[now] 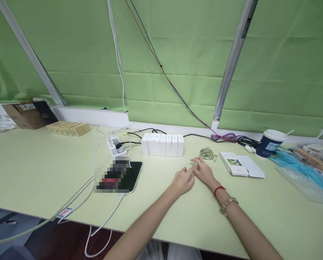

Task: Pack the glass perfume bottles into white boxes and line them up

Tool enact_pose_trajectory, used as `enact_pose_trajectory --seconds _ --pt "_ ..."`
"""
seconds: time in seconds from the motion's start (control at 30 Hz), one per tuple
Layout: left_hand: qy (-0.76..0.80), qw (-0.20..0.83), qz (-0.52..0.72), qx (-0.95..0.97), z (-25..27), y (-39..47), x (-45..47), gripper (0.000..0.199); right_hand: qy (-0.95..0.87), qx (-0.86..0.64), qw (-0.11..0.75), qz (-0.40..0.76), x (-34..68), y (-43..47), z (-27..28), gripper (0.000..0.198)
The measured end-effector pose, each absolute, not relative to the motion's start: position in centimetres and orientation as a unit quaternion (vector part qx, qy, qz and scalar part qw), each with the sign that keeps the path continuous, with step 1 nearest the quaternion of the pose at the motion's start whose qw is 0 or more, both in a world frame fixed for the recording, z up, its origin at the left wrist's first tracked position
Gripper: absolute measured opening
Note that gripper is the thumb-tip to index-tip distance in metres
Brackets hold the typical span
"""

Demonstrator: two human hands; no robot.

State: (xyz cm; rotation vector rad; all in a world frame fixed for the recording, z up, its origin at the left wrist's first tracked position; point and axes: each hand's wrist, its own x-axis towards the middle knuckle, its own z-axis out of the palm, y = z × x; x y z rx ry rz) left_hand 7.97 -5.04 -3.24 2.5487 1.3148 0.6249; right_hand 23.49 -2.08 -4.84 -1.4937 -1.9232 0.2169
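Note:
My left hand (182, 181) is closed just above the table, its index finger pointing at my right hand. Whatever its curled fingers may hold is hidden. My right hand (203, 171) meets it at the fingertips, with its thumb and index finger apart and nothing visible between them. Just beyond the right hand lies a coiled clear cable or tube (206, 153), and a small clear piece (215, 158) is beside it. To the right, an opened white carton (233, 164) with a green picture lies flat, its flap spread out.
A row of several small white boxes (163, 145) stands ahead. On the left are a tablet (136, 173) with a cable, a power strip (115, 146) and yellowish boxes (68, 128). A lidded cup (270, 144) and plastic bags (305, 177) are on the right.

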Motion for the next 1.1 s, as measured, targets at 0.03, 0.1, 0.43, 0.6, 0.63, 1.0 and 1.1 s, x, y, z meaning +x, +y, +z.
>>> enact_pose_trajectory --seconds 0.03,0.1,0.43,0.6,0.63,1.0,1.1 --pt "0.441 0.098 0.212 0.867 -3.3 -5.1 8.0 0.027 -0.753 -0.560 0.331 0.098 23.1 -2.1 -5.0 0.030" --pt "0.431 0.092 0.218 0.871 -3.4 -5.2 8.1 0.027 -0.763 -0.545 0.331 0.105 22.3 -2.1 -5.1 0.032" --pt "0.475 0.077 0.248 0.841 -3.0 -5.3 8.1 0.029 -0.710 -0.596 0.368 0.069 17.7 1.1 -4.9 0.064" --pt "0.495 0.085 0.268 0.822 -2.9 -5.1 7.6 0.028 -0.683 -0.607 0.402 0.054 16.3 2.6 -4.5 0.069" --pt "0.497 0.088 0.271 0.820 -2.9 -5.0 7.5 0.028 -0.683 -0.609 0.400 0.051 16.2 2.8 -4.4 0.069" --pt "0.554 0.112 0.311 0.764 -3.0 -3.8 7.0 0.039 -0.675 -0.575 0.457 0.072 16.1 3.7 -4.2 0.057" --pt "0.568 0.120 0.348 0.736 -3.0 -3.2 6.5 0.039 -0.653 -0.573 0.488 0.082 15.9 3.6 -4.3 0.054"
